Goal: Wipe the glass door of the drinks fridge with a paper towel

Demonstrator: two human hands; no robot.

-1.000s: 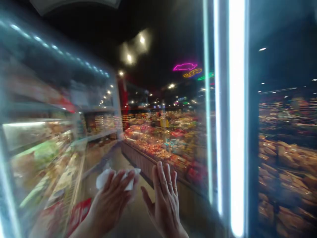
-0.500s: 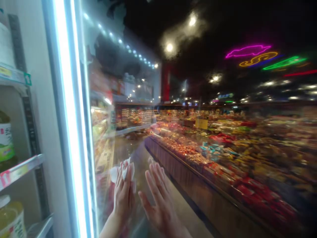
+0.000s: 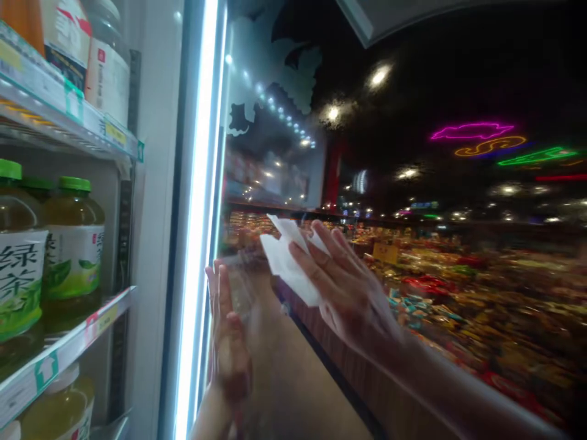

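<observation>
A crumpled white tissue [image 3: 287, 263] lies against the glass door [image 3: 270, 146] of a refrigerated cabinet. My right hand [image 3: 343, 287] presses it flat to the pane, fingers spread over it and pointing up-left. My left hand [image 3: 227, 342] stands upright against the same glass, close to the door's glowing LED frame strip [image 3: 197, 214]. It holds nothing. Part of the tissue is hidden under my right fingers.
Inside the cabinet, bottles of green tea [image 3: 73, 244] stand on a white shelf [image 3: 64, 360], with more bottles on the shelf above. Beyond the glass, a long food display counter [image 3: 458, 305] runs along an aisle under neon signs.
The tissue has gone from my left hand to under my right hand. My hands have moved up and apart, and the view has swung left, bringing the cabinet shelves in.
</observation>
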